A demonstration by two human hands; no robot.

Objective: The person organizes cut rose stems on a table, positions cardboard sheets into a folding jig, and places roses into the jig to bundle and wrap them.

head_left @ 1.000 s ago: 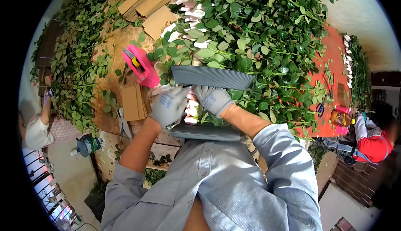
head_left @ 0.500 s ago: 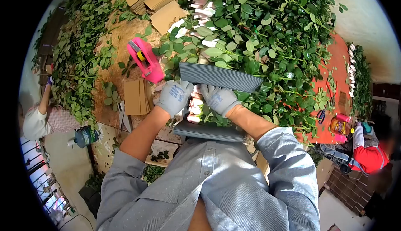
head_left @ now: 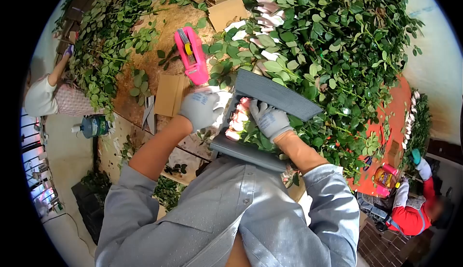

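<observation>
Pink roses (head_left: 237, 120) lie in a row, heads to the left, between the two ribbed dark-grey walls of a holder (head_left: 276, 94) against my body. My right hand (head_left: 271, 121), in a pale grey glove, rests over the stems and leaves just behind the blooms. Its fingers curl around the stem end of the uppermost rose, partly hidden. To the left of the flower heads is my left hand (head_left: 200, 109), gloved alike, its fingers apart and nothing visible in them. A pink tape dispenser (head_left: 194, 57) stands just beyond it.
Cardboard sheets (head_left: 170, 94) lie beside my left hand, with scissors-like metal blades (head_left: 149, 114) near the edge. More cardboard (head_left: 226, 12) is stacked farther back. Leafy rose stems (head_left: 337, 50) are heaped on the right. One person (head_left: 58, 95) works at far left, another (head_left: 410, 214) at far right.
My left hand has come away from the roses toward the left, its fingers spreading. The right hand stays at the stems, and the row of pink blooms now shows more fully. The view has turned.
</observation>
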